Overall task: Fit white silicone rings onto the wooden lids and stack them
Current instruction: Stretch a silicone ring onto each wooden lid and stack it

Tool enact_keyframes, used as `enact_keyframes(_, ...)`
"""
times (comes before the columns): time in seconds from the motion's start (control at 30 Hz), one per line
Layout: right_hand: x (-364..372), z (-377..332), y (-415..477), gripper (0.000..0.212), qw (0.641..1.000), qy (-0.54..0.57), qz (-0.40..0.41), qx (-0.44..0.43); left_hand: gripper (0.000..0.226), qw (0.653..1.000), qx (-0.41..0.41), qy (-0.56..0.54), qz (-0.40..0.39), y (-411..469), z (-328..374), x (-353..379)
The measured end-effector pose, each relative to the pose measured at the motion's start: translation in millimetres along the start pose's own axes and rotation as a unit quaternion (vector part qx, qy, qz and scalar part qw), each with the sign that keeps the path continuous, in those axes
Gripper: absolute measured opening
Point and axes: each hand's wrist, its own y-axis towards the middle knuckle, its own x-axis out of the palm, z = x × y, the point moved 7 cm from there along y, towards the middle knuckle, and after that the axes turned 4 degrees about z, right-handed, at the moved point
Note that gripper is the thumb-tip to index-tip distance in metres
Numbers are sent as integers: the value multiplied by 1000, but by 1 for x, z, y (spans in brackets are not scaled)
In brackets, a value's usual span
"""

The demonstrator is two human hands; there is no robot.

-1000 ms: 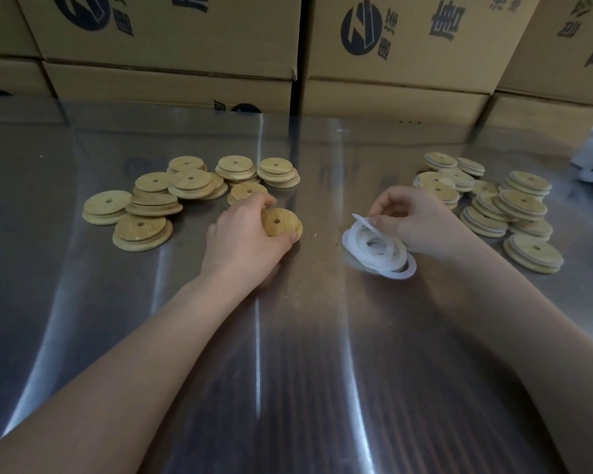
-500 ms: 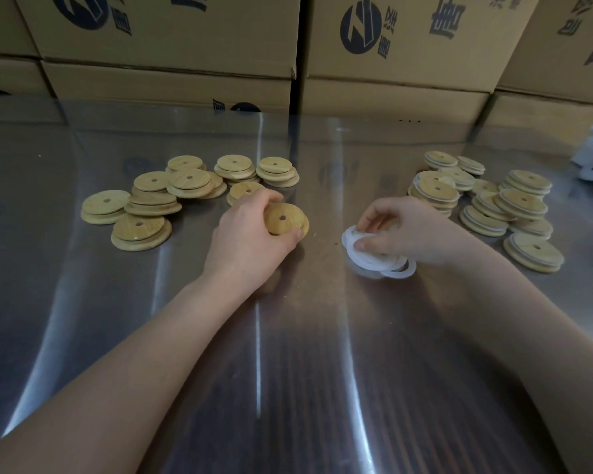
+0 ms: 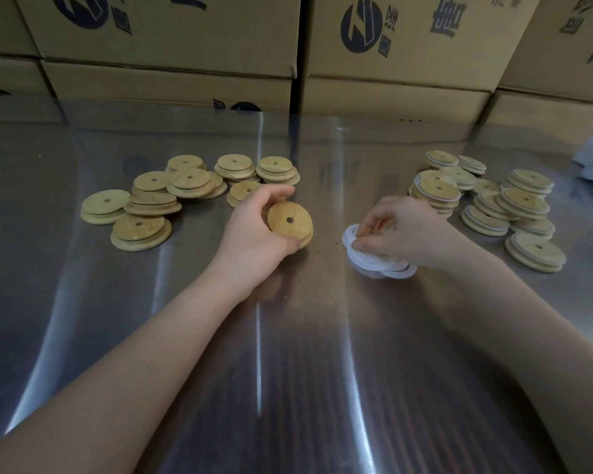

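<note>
The left hand (image 3: 254, 230) has its fingers gripped round one wooden lid (image 3: 290, 220), held tilted at the middle of the bench (image 3: 288, 371). The right hand (image 3: 408, 230) has its fingers curled, pinching the edge of a loose pile of white silicone rings (image 3: 374, 261) lying on the bench just right of that lid; the ring count cannot be told. Far left, about ten bare lids (image 3: 151, 203) show in low overlapping stacks. Far right, ringed lids (image 3: 524, 203) stand in roughly eight stacks.

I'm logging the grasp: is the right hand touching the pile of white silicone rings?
Touching. The head view shows the right hand pinching the left edge of the pile of white silicone rings; no gap shows between them.
</note>
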Motion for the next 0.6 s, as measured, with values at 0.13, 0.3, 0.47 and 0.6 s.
enact_keyframes(0.13,2,-1,1,11,1000,-18,4,-1,67,992,-73,-103,-8,0,-11,2)
enact_keyframes(0.3,2,-4,0,16,997,-69,21,-15,70,962,-161,-217,-23,-1,-20,8)
enact_keyframes(0.47,0,-3,1,13,994,-89,50,-27,69,934,-198,-295,-32,-2,-21,13)
enact_keyframes(0.6,-6,-2,3,11,993,-74,83,-37,55,919,-214,-331,-35,-1,-21,13)
